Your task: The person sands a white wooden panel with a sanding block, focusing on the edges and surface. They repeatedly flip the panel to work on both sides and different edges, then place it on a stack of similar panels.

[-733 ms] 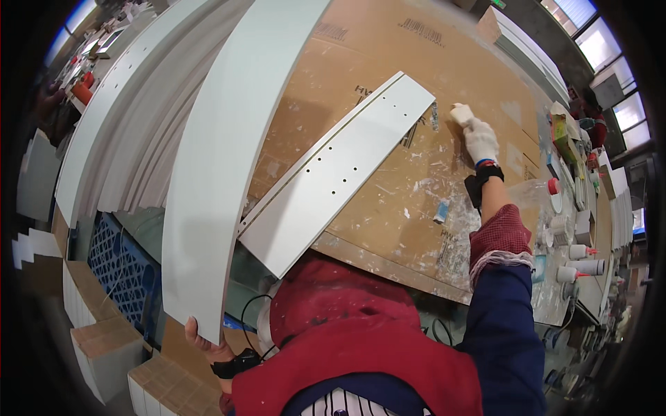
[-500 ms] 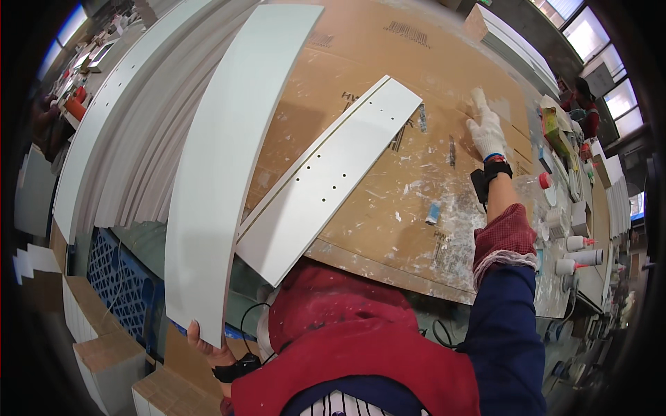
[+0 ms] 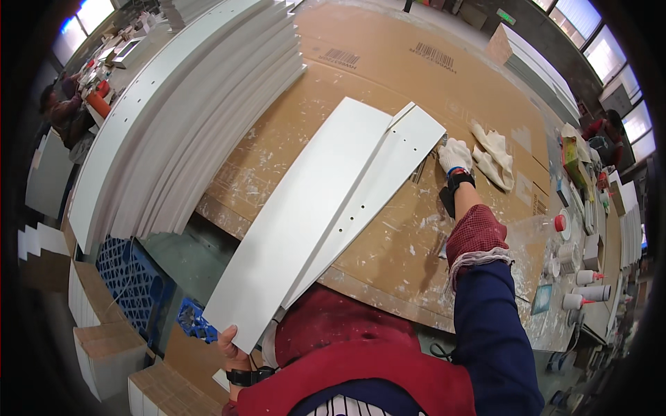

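Long white board (image 3: 305, 215) — plain, lying over drilled one; left hand (image 3: 232, 347) grip closed on its end; right hand (image 3: 454, 156) grip unclear.

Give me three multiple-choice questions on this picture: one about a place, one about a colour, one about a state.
1. Where does the white rag lie?
A. on the cardboard top, beside the right hand
B. in the blue crate
C. on the stack of panels

2. What colour is the glove on the right hand?
A. black
B. white
C. yellow

3. How does the left hand stand to the upper panel?
A. far from it
B. flat on its middle
C. gripping its near end

Answers:
1 A, the rag rests on the cardboard top just right of the glove.
2 B, the glove is white.
3 C, fingers wrap the panel's near corner.
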{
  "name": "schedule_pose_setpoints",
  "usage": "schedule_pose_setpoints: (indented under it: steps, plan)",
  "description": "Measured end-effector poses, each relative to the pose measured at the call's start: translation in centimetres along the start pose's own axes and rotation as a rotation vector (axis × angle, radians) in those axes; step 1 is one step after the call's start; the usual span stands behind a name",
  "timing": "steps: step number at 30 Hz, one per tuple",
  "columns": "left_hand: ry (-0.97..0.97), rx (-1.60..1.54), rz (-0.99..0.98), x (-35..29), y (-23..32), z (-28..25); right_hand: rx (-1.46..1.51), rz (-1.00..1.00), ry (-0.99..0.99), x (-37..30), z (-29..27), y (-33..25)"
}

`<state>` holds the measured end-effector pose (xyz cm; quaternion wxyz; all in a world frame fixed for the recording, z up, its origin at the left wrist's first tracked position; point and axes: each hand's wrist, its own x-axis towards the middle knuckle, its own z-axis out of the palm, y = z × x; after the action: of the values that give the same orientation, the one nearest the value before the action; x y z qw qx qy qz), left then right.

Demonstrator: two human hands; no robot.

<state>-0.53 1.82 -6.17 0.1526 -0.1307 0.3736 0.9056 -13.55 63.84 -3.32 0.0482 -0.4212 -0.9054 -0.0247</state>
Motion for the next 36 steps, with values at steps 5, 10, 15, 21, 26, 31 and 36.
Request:
schedule_pose_setpoints:
  steps: [5, 10, 15, 21, 26, 31, 36]
  plan:
    - [0.071, 0.033, -0.052, -0.2, -0.9, -1.6, 0.005, 0.029, -0.004, 0.7, 0.8, -0.5]
    - [0.097, 0.111, -0.113, -0.9, -0.1, -2.8, 0.161, 0.079, -0.119, 1.2, -0.2, 0.4]
    - [0.100, 0.166, -0.109, -0.9, -0.1, -3.9, 0.169, -0.186, -0.056, 3.9, 3.6, 7.2]
    - [0.123, 0.174, -0.115, -1.5, 0.6, -3.0, 0.906, 0.047, -0.081, -4.7, -5.0, -0.8]
    - [0.093, 0.176, -0.120, -0.9, 0.9, -3.1, 0.990, -0.262, -0.456, -10.6, -7.2, -5.7]
    - [0.106, 0.154, -0.114, -0.8, 0.8, -3.7, 0.915, -0.907, -0.162, -16.0, -5.9, -9.9]
    - [0.126, 0.164, -0.111, -0.8, 0.9, -4.0, 0.507, -1.067, -0.229, -16.5, -6.0, -11.0]
